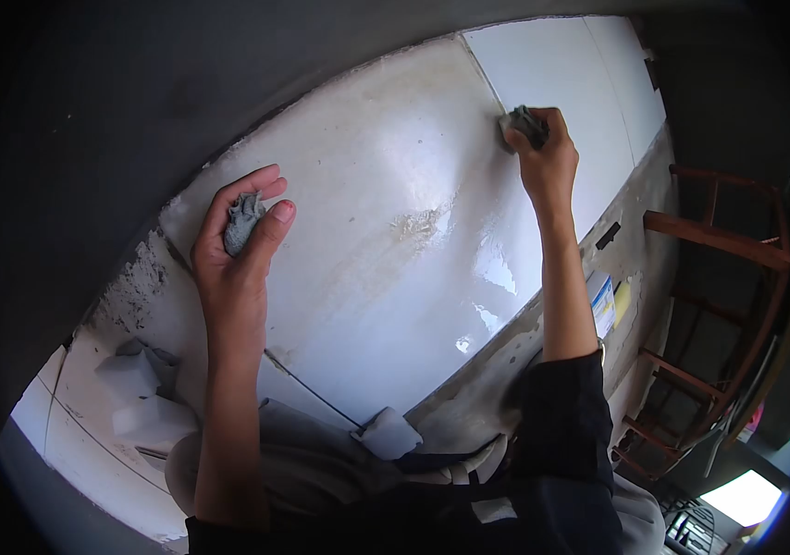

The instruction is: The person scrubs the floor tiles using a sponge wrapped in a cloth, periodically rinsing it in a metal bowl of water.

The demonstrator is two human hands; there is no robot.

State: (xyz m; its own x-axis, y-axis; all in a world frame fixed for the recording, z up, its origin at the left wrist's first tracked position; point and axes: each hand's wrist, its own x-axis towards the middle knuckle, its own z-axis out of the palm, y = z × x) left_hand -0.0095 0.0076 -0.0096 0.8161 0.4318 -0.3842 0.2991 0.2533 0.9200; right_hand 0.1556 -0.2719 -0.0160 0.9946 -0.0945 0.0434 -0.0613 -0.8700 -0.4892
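A crumpled grey-green lump (pixel 244 222) sits in my left hand (pixel 240 242), between the thumb and curled fingers, above the left part of a pale, glossy tiled surface (pixel 386 139). My right hand (pixel 543 143) grips a darker crumpled grey-green piece (pixel 523 126) near the seam between two pale tiles. Brownish residue (pixel 418 225) and wet, shiny patches mark the middle of the large tile. The hidden sides of both lumps do not show.
Crumpled grey-white sheets (pixel 145 398) lie at the lower left, and a small pale piece (pixel 389 435) is near my legs. To the right are a black object (pixel 608 236), a blue-and-white packet (pixel 602 305) and reddish-brown wooden furniture (pixel 719 239). A dark wall (pixel 136 92) borders the tiles.
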